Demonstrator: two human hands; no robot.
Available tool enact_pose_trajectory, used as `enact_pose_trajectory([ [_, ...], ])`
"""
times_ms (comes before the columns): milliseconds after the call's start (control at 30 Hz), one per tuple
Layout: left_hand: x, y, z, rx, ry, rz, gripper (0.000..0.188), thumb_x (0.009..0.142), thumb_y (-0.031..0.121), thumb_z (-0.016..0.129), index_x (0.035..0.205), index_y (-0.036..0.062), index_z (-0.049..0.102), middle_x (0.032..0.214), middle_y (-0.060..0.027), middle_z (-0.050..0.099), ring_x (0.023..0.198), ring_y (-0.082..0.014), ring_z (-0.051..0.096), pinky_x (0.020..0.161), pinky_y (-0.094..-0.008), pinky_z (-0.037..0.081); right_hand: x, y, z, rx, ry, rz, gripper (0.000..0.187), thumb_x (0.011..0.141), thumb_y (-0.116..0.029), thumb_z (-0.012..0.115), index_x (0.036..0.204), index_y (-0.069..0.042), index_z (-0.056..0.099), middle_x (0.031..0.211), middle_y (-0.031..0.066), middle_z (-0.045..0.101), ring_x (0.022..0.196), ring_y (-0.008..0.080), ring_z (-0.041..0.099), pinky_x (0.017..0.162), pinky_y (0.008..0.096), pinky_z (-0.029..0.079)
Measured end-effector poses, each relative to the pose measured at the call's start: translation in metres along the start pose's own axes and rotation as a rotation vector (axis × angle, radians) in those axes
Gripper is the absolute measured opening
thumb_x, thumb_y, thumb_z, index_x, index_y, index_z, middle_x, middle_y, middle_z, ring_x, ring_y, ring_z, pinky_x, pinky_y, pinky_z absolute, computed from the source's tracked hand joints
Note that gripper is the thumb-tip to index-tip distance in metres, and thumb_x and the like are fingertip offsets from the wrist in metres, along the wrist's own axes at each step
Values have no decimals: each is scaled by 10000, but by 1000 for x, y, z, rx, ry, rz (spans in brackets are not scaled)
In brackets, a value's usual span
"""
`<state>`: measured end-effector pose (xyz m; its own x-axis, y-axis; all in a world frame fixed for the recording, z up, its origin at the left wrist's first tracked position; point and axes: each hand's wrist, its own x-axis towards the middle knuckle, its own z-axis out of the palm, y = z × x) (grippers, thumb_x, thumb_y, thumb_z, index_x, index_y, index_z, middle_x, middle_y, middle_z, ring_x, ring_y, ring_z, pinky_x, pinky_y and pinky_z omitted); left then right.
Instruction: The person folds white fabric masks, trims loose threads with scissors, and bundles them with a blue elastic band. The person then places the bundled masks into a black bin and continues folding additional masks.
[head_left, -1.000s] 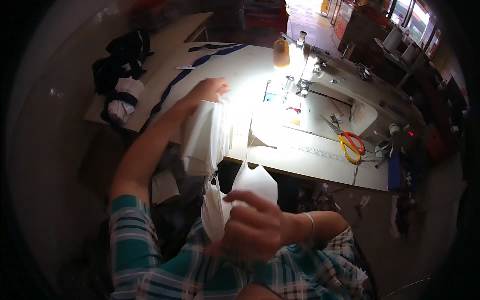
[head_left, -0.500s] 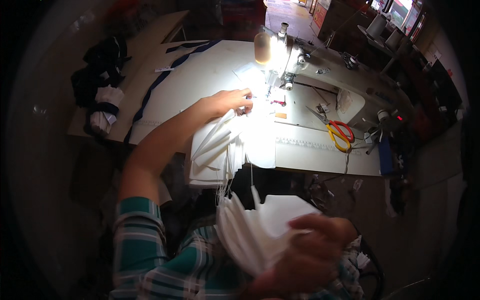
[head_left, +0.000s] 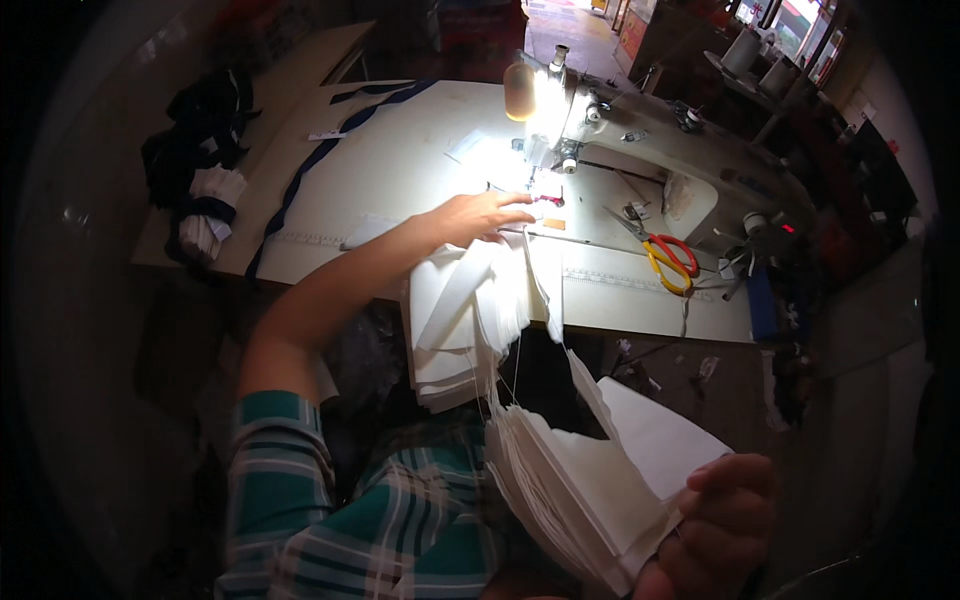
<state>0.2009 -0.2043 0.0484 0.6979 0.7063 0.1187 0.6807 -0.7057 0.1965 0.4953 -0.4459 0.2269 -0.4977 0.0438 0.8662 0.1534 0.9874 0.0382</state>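
Left hand (head_left: 475,217): it lies over the top of the upper bundle of white fabric pieces (head_left: 465,325), near the sewing machine (head_left: 630,130); its underside is hidden, so I cannot tell if this grip is closed.
Right hand (head_left: 722,525): its grip is closed on the lower right end of the lower bundle of white fabric pieces (head_left: 560,470).
Bundle places: the upper one hangs over the front edge of the worktop (head_left: 620,312); the lower one is in the air before this edge.
Work state: the pieces are gathered in 2 bundles; threads (head_left: 517,365) between them are uncut. How many pieces are finished, I cannot tell.
Bundle directions: the upper long axis runs downward, toward the person; the lower one slants from the threads down to the right hand.
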Motion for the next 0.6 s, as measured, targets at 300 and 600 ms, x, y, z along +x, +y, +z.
enact_pose_trajectory([
  [300, -44, -39, -17, -192, 428, -361, 142, 918, 194, 542, 923, 66, 604, 837, -172, 642, 782, -347, 630, 675, -415, 477, -50, 30, -56, -186, -16, 317, 204, 833, -248, 600, 815, -47, 574, 783, 73, 538, 732, 249, 537, 740, 398, 486],
  [600, -162, -16, -91, 126, 1035, -378, 244, 990, 199, 465, 1106, 30, 598, 972, -158, 623, 882, -263, 623, 764, -350, 497, -110, 169, 27, -16, 294, 739, 175, 864, -72, 621, 734, -32, 510, 803, 39, 502, 767, 141, 495, 714, 268, 414],
])
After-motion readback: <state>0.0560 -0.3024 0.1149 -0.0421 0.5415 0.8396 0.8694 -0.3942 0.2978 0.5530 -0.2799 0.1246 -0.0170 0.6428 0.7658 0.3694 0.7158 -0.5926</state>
